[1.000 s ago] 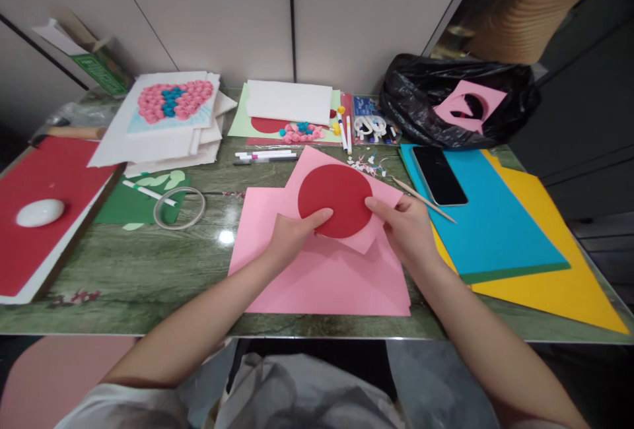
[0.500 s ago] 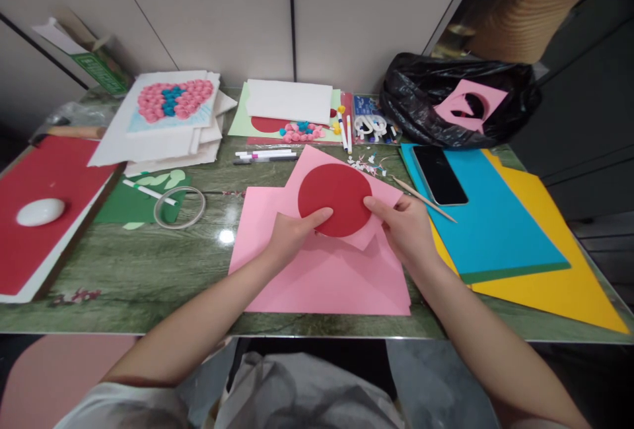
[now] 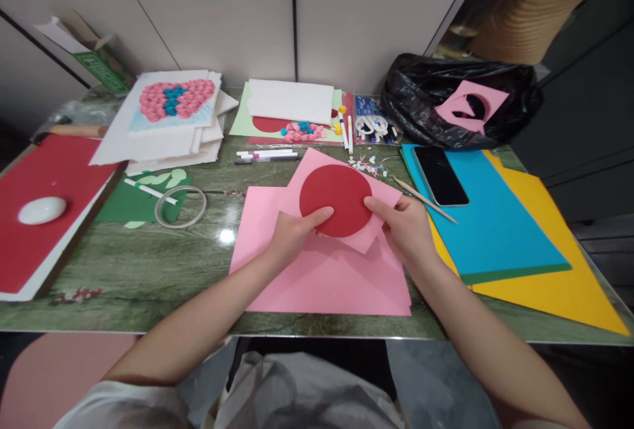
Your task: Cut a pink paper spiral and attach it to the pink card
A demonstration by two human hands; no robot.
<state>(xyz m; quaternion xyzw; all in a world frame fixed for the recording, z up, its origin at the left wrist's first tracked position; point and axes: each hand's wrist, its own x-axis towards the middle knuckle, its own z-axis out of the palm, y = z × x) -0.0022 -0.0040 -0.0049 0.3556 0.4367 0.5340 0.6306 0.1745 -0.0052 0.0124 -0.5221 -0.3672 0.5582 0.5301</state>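
A red paper circle (image 3: 335, 191) lies against a smaller sheet of pink paper (image 3: 310, 165), and both are held up together over the table. My left hand (image 3: 294, 231) pinches them from the lower left, thumb on the red circle and fingers behind the sheet. On the right, my right hand (image 3: 407, 224) grips the pair with its thumb at the circle's edge; its other fingers are partly hidden behind the paper. Below them larger pink sheets (image 3: 317, 290) lie flat on the green table (image 3: 208, 284).
Blue sheets (image 3: 500, 237) carry a phone (image 3: 440, 175); a wooden stick (image 3: 426, 200) lies beside it. A black plastic bag (image 3: 411, 96) stands behind. Leftward are a tape roll (image 3: 181, 223), green paper (image 3: 111, 201), a white oval object (image 3: 42, 210) and a butterfly picture (image 3: 171, 102).
Both hands keep the same hold on the red circle and pink sheet. The paper has tilted only very slightly, and the whole view has shifted a few pixels.
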